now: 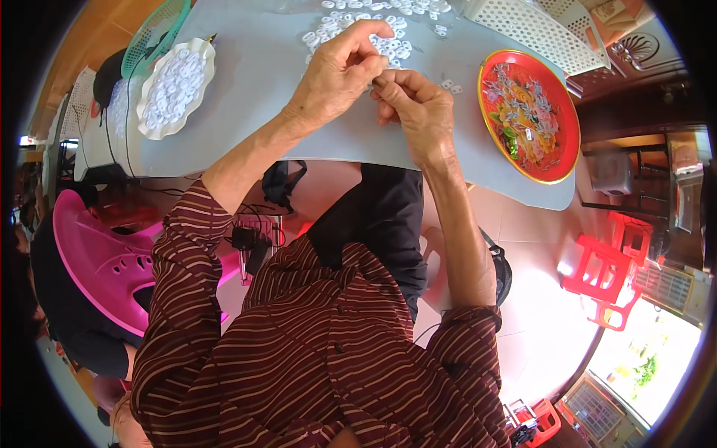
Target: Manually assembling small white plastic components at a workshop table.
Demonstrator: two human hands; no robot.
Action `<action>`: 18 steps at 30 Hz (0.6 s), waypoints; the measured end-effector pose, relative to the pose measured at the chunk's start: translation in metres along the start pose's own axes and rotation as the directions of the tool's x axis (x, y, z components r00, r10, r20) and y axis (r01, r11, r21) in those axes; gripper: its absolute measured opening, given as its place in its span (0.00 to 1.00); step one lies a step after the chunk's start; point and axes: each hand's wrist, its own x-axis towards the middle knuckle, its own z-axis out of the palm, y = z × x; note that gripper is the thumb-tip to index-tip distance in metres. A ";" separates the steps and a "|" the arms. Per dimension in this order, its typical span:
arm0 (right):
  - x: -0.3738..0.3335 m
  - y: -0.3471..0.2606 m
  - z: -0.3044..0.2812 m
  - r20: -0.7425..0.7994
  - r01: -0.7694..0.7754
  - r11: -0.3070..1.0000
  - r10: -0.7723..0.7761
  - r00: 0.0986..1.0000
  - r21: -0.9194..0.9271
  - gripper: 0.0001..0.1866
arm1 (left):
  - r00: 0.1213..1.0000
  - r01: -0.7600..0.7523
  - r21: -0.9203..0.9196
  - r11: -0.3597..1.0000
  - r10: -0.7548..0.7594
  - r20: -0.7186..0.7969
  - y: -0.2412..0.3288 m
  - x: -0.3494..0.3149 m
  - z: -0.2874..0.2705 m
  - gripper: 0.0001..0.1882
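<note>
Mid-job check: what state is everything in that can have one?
Left hand: raised, fingers bent.
Right hand: fingers curled beside left hand; anything pinched is too small to tell.
White pieces: loose, clustered.
Dish: heaped with white pieces.
Tray: uncovered, small bits scattered inside.

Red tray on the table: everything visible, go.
The red tray looks round and shallow, with a glossy surface, a gold-coloured rim and a multicoloured pattern across its middle. Material unclear: metal or plastic. It lies face up on the grey table, near the right-hand edge. Many small, thin greyish pieces are scattered inside, plus one small white piece. It sits to the right of the right hand; neither hand touches it. Its underside is hidden.
</note>
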 end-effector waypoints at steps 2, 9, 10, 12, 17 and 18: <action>0.000 -0.004 0.002 -0.033 -0.087 0.996 0.088 0.996 0.035 0.06 | 0.998 -0.062 -0.050 0.997 0.061 -0.022 -0.004 0.002 0.006 0.14; 0.006 0.006 -0.002 -0.082 -0.109 0.963 0.133 0.988 0.248 0.09 | 0.999 -0.025 -0.163 0.986 0.020 -0.029 0.002 0.001 0.032 0.10; 0.006 0.008 -0.004 -0.068 -0.096 0.956 0.119 0.991 0.278 0.09 | 0.999 -0.024 -0.163 0.986 0.020 -0.029 0.005 0.001 0.033 0.10; 0.005 0.006 -0.008 -0.055 -0.082 0.948 0.104 0.993 0.307 0.08 | 0.994 -0.019 -0.252 0.967 -0.009 -0.111 0.013 -0.001 0.033 0.09; -0.001 -0.001 -0.013 -0.050 -0.019 0.966 0.033 0.998 0.256 0.08 | 0.986 -0.159 0.064 0.985 0.162 -0.040 0.003 -0.012 0.016 0.08; -0.002 -0.002 -0.012 -0.048 -0.019 0.966 0.032 0.998 0.258 0.08 | 0.977 -0.205 0.084 0.975 0.209 -0.041 0.000 -0.014 0.017 0.08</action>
